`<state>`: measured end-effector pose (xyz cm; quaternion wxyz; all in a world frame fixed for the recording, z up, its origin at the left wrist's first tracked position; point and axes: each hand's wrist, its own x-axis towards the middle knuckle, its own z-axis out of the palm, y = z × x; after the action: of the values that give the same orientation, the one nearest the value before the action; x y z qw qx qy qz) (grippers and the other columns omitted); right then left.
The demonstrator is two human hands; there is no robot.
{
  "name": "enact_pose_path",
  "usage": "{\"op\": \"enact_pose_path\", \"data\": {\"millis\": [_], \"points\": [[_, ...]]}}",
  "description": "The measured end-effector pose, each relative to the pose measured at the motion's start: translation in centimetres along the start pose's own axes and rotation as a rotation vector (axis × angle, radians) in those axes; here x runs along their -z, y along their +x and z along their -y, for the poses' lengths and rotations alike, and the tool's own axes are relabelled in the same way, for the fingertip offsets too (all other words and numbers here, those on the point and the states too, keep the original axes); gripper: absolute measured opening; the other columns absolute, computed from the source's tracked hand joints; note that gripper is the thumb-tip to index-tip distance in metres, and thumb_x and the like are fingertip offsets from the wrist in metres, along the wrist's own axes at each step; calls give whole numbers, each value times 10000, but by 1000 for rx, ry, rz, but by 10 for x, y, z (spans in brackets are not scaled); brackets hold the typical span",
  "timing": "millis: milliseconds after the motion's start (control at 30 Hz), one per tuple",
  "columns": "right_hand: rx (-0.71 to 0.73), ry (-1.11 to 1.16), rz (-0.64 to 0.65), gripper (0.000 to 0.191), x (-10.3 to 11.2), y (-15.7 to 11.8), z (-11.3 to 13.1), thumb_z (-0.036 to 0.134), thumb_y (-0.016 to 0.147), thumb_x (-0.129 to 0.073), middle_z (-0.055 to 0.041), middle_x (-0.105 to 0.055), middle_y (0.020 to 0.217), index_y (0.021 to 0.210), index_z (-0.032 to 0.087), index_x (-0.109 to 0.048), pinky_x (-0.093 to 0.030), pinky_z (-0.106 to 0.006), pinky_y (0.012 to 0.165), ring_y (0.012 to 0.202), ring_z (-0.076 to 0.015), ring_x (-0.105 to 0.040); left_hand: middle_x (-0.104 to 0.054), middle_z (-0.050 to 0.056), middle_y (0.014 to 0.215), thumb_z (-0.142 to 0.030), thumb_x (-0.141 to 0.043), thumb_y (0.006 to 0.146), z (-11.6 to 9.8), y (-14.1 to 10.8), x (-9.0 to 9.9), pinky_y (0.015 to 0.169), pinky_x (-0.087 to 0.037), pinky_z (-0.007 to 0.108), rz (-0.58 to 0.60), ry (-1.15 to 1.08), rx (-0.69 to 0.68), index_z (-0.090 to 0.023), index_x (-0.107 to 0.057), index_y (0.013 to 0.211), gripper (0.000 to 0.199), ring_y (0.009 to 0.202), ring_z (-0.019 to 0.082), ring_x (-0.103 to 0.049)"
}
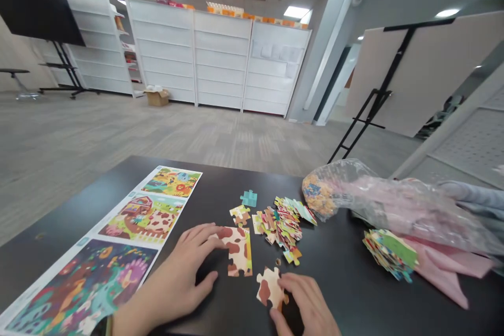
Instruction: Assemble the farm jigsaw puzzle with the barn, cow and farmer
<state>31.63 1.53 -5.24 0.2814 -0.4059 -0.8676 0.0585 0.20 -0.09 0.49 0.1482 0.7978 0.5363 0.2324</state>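
Note:
My left hand (189,268) lies palm down, its fingers spread, and the index fingertip touches a joined cow-patterned puzzle section (238,252). Between the thumb and fingers of my right hand (307,299) is a cream puzzle piece with brown spots (269,287), just right of and below that section and apart from it. Above the section sits a loose brown-and-cream piece (240,215), with a teal piece (249,198) farther back. A heap of loose puzzle pieces (286,224) lies to the right.
On the left of the black table (220,184) lies a sheet of three pictures (147,215). At right are a stack of puzzle pieces (389,252), a pink cloth (441,268) and a clear plastic bag (394,205) with more pieces inside. An easel board (417,73) stands behind.

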Motion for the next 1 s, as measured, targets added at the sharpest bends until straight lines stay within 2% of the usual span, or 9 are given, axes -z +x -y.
{"op": "enact_pose_path", "data": {"millis": [67, 167, 333, 500, 567, 700, 833, 900, 1000], "points": [[-30, 45, 17, 434, 2, 4, 6, 113, 717, -678, -76, -736, 1106, 1128, 245, -637, -620, -312, 875, 1023, -252, -722, -524, 42, 1510, -65, -581, 784, -4, -2, -2, 1161, -377, 511, 36, -12, -15, -304, -598, 1234, 509, 1420, 290, -432], [-26, 121, 22, 444, 8, 13, 18, 95, 702, -603, -95, -726, 1134, 1128, 219, -617, -618, -256, 840, 1019, -228, -734, -576, 36, 1431, -64, -579, 790, -13, -5, -6, 1133, -405, 502, 70, -34, -23, -310, -612, 1203, 482, 1355, 289, -491], [78, 186, -57, 457, 10, 25, 33, 82, 726, -527, -98, -736, 1147, 1165, 205, -564, -611, -184, 763, 935, -172, -761, -635, 36, 1339, -89, -614, 783, -30, -9, -16, 1071, -487, 473, 101, -123, 11, -303, -608, 1247, 510, 1234, 281, -583], [161, 198, -66, 531, 6, 35, 44, 70, 736, -541, -79, -735, 1178, 1241, 232, -509, -608, -200, 849, 991, -173, -761, -520, 95, 1534, -158, -750, 678, -37, -8, -27, 1157, -440, 505, 134, -194, 58, -256, -470, 1472, 847, 1384, 331, -499], [164, 227, -54, 541, 3, 39, 49, 72, 739, -540, -69, -727, 1192, 1250, 246, -502, -600, -209, 890, 1051, -176, -745, -505, 103, 1551, -162, -750, 659, -35, -8, -30, 1161, -439, 507, 150, -209, 47, -255, -439, 1493, 894, 1394, 334, -496], [179, 284, -17, 567, -2, 45, 56, 58, 746, -537, -63, -711, 1230, 1276, 256, -491, -572, -231, 971, 1152, -179, -705, -584, 106, 1462, -110, -697, 652, -32, -10, -30, 1114, -486, 451, 131, -204, 43, -252, -501, 1418, 803, 1314, 314, -574], [179, 290, -19, 484, -4, 48, 61, 35, 800, -503, -75, -687, 1285, 1235, 248, -507, -554, -231, 999, 1203, -172, -675, -697, 87, 1157, -158, -744, 654, -33, -16, -27, 880, -594, 390, 110, -112, 121, -223, -607, 1262, 627, 1040, 297, -694], [142, 292, -26, 425, -3, 49, 62, 29, 835, -480, -70, -691, 1264, 1195, 249, -526, -557, -233, 988, 1172, -164, -686, -709, 72, 1005, -225, -751, 714, -31, -20, -27, 773, -592, 380, 83, -17, 115, -226, -648, 1168, 465, 929, 295, -706], [93, 318, -26, 350, 0, 51, 64, 19, 865, -440, -44, -716, 1106, 1097, 253, -557, -581, -233, 909, 1037, -154, -717, -686, 29, 847, -311, -721, 822, -24, -28, -29, 678, -557, 328, 34, 44, 61, -246, -659, 1028, 225, 798, 248, -698]]}}
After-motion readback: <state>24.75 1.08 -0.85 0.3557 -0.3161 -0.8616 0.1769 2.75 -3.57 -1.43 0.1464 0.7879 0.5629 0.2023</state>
